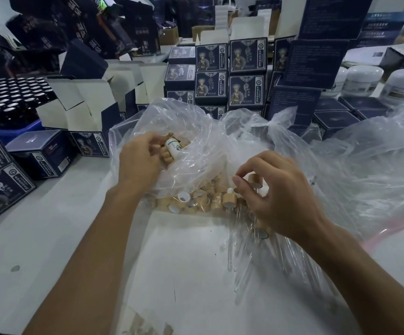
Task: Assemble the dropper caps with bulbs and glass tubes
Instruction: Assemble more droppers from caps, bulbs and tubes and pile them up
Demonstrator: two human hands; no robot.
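Observation:
A heap of tan wooden dropper caps [197, 200] lies in an open clear plastic bag [191, 131] on the white table. One assembled cap with a white bulb [229, 199] stands among them. My left hand [139, 160] reaches into the bag, fingers curled around caps beside a white labelled bottle [174, 148]. My right hand [278, 192] pinches a wooden cap [254, 180] between thumb and fingers. Clear glass tubes [238, 240] lie in plastic under and in front of that hand.
Dark blue printed cartons [230, 76] are stacked behind the bag and at the left [41, 153]. A tray of dark bottles [12, 93] sits far left. White jars [365, 81] stand at the right. More crumpled plastic [370, 165] covers the right side.

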